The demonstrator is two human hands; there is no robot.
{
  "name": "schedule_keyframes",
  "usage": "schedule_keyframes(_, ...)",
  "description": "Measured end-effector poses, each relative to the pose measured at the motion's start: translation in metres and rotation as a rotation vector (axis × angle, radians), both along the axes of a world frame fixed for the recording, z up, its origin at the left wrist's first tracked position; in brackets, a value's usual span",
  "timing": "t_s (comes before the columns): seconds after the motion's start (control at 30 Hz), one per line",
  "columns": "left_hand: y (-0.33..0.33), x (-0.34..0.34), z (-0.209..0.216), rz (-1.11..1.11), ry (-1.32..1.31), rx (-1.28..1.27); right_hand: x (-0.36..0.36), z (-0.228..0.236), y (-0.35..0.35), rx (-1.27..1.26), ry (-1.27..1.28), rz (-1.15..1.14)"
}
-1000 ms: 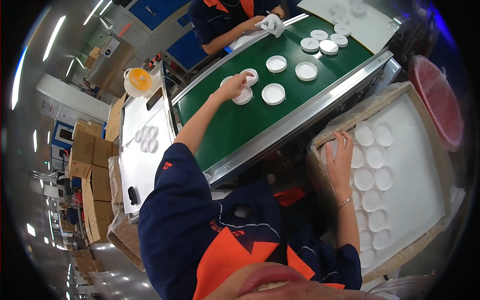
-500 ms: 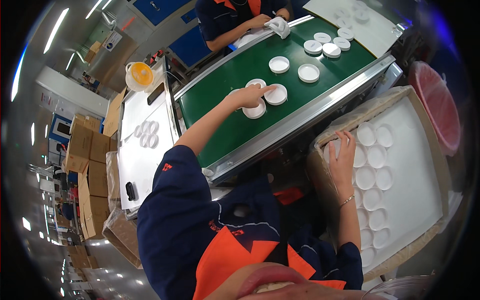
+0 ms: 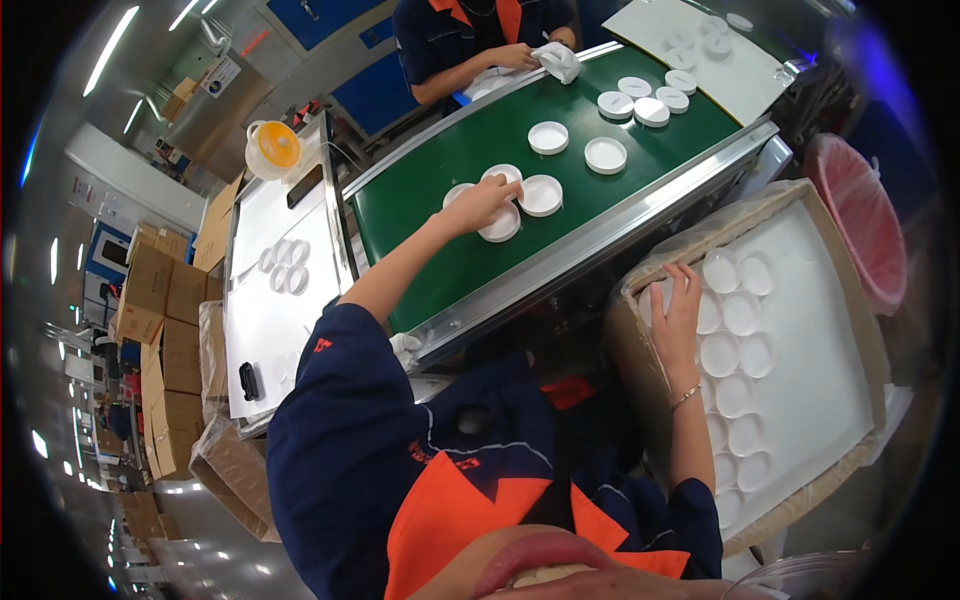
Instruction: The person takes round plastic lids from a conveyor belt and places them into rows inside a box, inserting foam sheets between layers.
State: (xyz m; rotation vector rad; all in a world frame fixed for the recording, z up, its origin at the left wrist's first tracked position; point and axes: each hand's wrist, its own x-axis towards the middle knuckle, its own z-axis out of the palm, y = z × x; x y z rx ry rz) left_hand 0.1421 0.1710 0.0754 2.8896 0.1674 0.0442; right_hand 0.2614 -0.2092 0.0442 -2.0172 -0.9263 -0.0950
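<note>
Several shallow round white lids (image 3: 548, 138) lie on a green conveyor belt (image 3: 430, 280). My left hand (image 3: 480, 205) is over a close group of them, its bent fingers apart at the rims of a rear lid (image 3: 502, 178) and a right-hand lid (image 3: 541, 196). No lid is lifted by it. Inside the lined carton at the right, my right hand (image 3: 678, 318) curls its fingers and thumb round a white lid (image 3: 646, 303) by the left wall; the hand hides part of this lid. Rows of similar lids (image 3: 741, 313) lie beside it.
A worker (image 3: 485, 45) across the belt handles white cloth (image 3: 557, 63). Lids with printed tops (image 3: 652, 112) are at the belt's far right. The carton's rim (image 3: 870, 300) stands near a pink bin (image 3: 855, 220). At left, a white table (image 3: 260, 330) holds small rings, a phone and a jug.
My left hand has drawn back left from the right-hand lid, and its pointing finger has bent. My right hand stays at the same lid. The whole view has shifted slightly.
</note>
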Motion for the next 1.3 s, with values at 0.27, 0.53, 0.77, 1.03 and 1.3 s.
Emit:
schedule_keyframes(0.27, -0.002, -0.010, 0.006, -0.058, -0.015, -0.005, 0.000, 0.000, -0.001, -0.006, 0.018, 0.010)
schedule_keyframes(0.53, -0.007, -0.023, 0.003, -0.041, -0.143, -0.086, 0.003, 0.003, -0.003, -0.016, 0.000, 0.007)
schedule_keyframes(0.77, -0.025, -0.071, 0.023, 0.258, -0.450, -0.367, -0.002, -0.005, 0.006, -0.022, -0.004, 0.037)
schedule_keyframes(1.03, -0.071, -0.113, 0.029, 0.423, -1.088, -1.022, 0.003, -0.010, 0.006, -0.047, 0.018, 0.044)
schedule_keyframes(1.3, -0.093, -0.125, 0.017, 0.478, -1.131, -1.545, 0.009, -0.017, 0.004, -0.085, 0.010, 0.060)
